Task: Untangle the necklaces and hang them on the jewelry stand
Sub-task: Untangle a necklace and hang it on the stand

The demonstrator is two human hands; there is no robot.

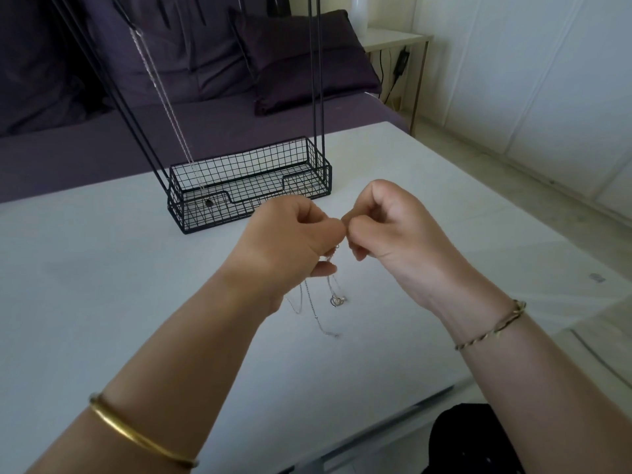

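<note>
Both hands are raised over the white table (102,285), knuckles almost touching.

Left hand (294,234): fingers curled, pinching the top of the tangled necklaces (313,311).

Right hand (386,224): fingers curled tight, thumb and forefinger pinching the same bundle right beside the left thumb. The chain is too fine for us to trace between the fingertips.

Thin silver strands drop from under both hands. The lower ends lie on the table just below the left wrist, along with a small ring pendant (337,300).

The jewelry stand (249,186) sits beyond the hands, offset toward the left-hand side, well apart from them. It has a wire basket base with black rods rising out of frame.

A hung chain (167,107) is already on the stand, its dark bead (208,201) down in the basket's left end.

There is a gold bangle (136,436) on the left forearm and a twisted bracelet (492,326) on the right wrist.
</note>
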